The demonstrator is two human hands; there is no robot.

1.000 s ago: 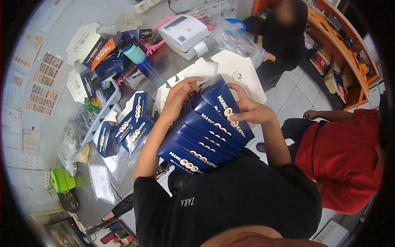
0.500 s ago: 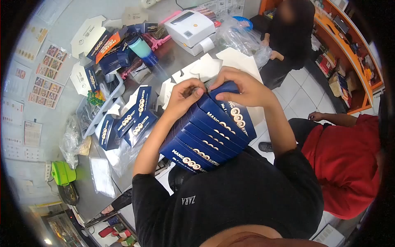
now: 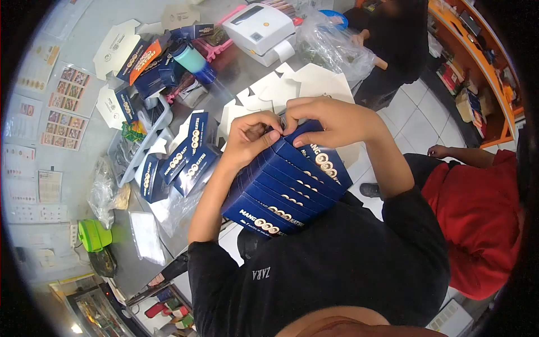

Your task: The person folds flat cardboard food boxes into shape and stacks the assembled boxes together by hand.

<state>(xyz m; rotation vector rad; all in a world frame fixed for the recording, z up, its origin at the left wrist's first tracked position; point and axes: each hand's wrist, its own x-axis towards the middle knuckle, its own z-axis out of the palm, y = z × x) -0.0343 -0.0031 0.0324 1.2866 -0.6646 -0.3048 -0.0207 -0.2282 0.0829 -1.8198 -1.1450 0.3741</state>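
Several blue printed cardboard boxes (image 3: 275,194) stand pressed together in a row against my body, their white flaps fanned out beyond them. At the far end of the row, both hands work on the top edge of the last blue box (image 3: 323,160). My left hand (image 3: 255,137) is closed, with thumb and fingers pinching near that box's corner. Right beside it, my right hand (image 3: 331,121) has its fingers curled over the blue panel and its thumb against the printed side. The fingertips nearly meet, and they hide the fold between them.
On the metal table (image 3: 120,264) are a white label printer (image 3: 259,33), a teal-and-blue bottle (image 3: 193,62), more blue boxes (image 3: 191,157), a plastic basket (image 3: 137,149) and plastic bags (image 3: 331,50). A person in black (image 3: 387,45) stands beyond; a person in red (image 3: 477,219) is on the right.
The raised blue panel under my right hand has come down, and the gap between the last box and its neighbour has narrowed. My right hand has turned flatter over the edge.
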